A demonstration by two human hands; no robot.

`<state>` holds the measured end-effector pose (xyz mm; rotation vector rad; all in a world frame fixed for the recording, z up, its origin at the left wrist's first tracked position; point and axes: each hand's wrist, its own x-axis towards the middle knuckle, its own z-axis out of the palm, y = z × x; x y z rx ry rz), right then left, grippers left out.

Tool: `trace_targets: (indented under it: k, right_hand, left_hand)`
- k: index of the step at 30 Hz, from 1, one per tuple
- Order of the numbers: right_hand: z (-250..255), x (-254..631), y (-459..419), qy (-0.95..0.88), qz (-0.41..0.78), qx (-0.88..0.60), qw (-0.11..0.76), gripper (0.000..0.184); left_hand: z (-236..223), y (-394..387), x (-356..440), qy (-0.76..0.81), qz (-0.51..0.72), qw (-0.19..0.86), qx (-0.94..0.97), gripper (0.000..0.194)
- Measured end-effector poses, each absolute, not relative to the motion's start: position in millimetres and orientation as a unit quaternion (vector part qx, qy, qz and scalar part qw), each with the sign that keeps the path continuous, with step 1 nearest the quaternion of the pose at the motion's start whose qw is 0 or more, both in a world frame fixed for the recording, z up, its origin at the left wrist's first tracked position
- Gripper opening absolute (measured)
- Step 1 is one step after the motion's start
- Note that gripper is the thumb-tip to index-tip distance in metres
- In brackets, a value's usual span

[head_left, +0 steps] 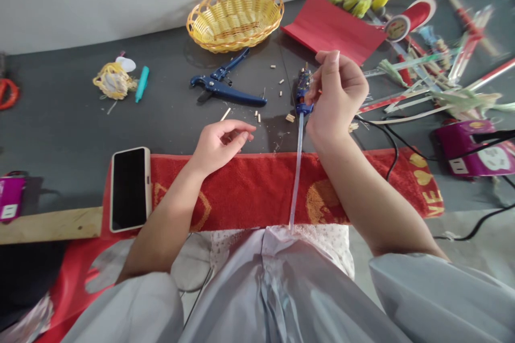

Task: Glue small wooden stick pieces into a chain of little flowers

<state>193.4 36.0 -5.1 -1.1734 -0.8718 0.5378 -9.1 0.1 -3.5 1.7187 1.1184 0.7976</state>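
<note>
Grey surface (169, 118) crosses the frame. At centre, the left hand (219, 144) curls loosely, empty; right of centre, the right hand (340, 91) bends beside a glue gun (301, 103), grip unclear.

Head-worn view, facing forward and down, table (60, 134) near

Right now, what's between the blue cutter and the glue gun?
Head view: a few small pale pieces lie scattered on the gray table between the blue cutter and the glue gun.
</note>
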Motion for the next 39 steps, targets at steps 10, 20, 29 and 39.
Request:
trace_targets:
  k: [10, 20, 29, 39]
  right_hand:
    - [-6, 195, 37, -0.383, 0.238, -0.541, 0.710, 0.035]
    - [-11, 199, 32, -0.609, 0.306, -0.522, 0.512, 0.029]
    - [-23, 197, 32, -0.710, 0.254, -0.554, 0.353, 0.035]
    - [-15, 195, 27, -0.705, 0.165, -0.577, 0.378, 0.016]
  left_hand:
    - [-23, 22, -25, 0.570, 0.433, 0.334, 0.613, 0.027]
    - [-5, 17, -27, 0.572, 0.255, 0.212, 0.750, 0.013]
    - [8, 11, -26, 0.553, 0.099, 0.164, 0.811, 0.010]
    - [8, 9, -29, 0.549, 0.035, 0.147, 0.822, 0.018]
